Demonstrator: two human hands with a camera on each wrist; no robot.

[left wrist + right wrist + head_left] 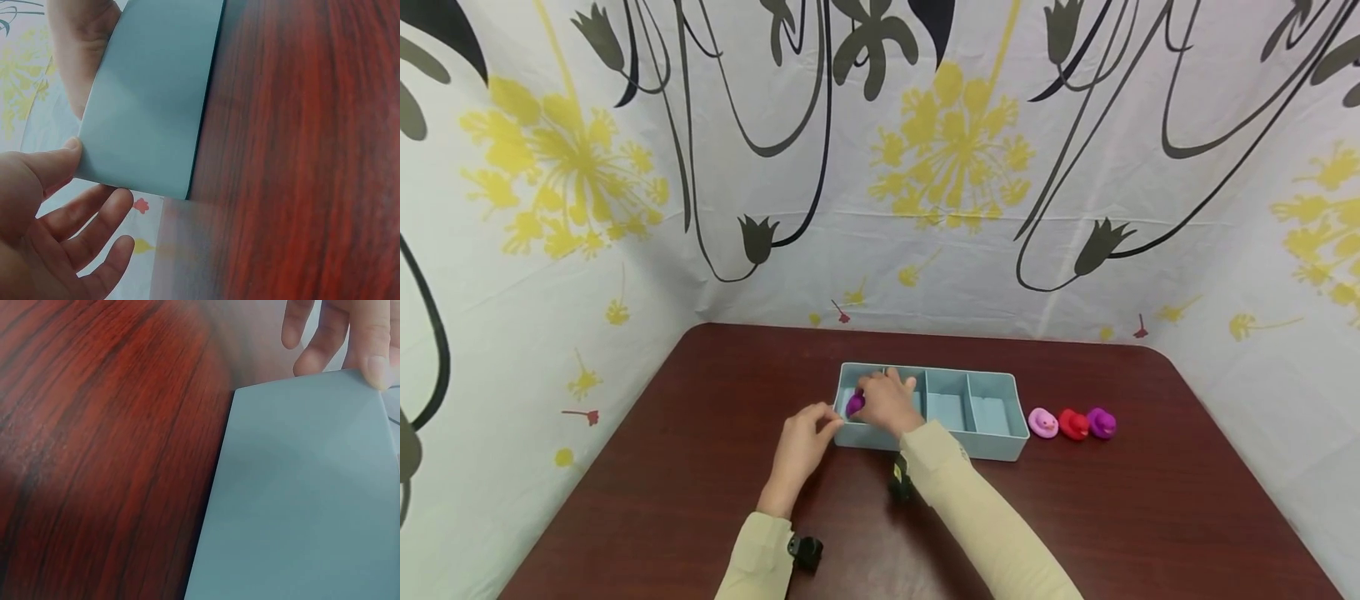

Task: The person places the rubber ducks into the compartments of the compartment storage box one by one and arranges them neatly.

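Observation:
A light blue divided box point(992, 446) lies on the table with its compartments in a row. My left hand point(805, 450) pinches its near left corner; in the left wrist view the thumb point(59, 159) presses the front wall's edge and the fingers lie against the end wall. My right hand point(889, 402) reaches over the near wall into the left end of the box. Its fingers grip a purple rubber duck point(854, 405) in the leftmost compartment, partly hidden by the hand. In the right wrist view the box's front wall point(300, 487) hides the right hand.
Right of the box stand a pink duck point(1042, 422), a red duck point(1073, 424) and another purple duck point(1102, 423), side by side on the dark red-brown wooden table point(1150, 517). A patterned white cloth point(865, 183) hangs behind the table.

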